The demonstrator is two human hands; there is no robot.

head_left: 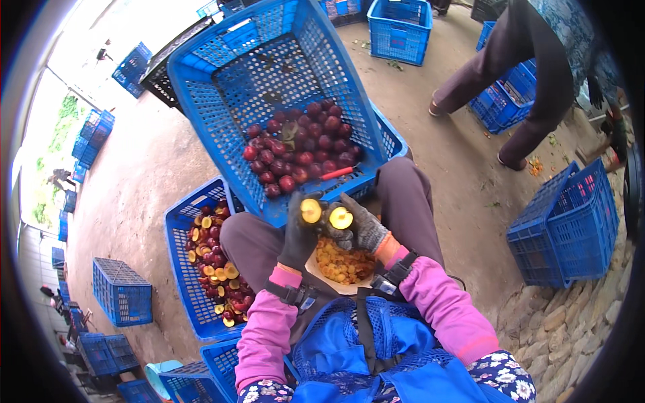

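My left hand, in a dark glove, is closed on a plum half with its yellow cut face up. Beside it my right hand, in a grey knit glove with an orange cuff, grips another plum half, also cut face up. Just beyond my hands, a tilted blue crate holds whole dark-red plums and a few leaves. A red stick-like object lies among those plums. Under my hands, between my legs, a pale container holds wet orange-brown pieces.
At my left a blue crate holds halved plums. Another person stands bent over a crate at the far right. Stacked crates stand at right, a lone crate at left. Stones line the lower right.
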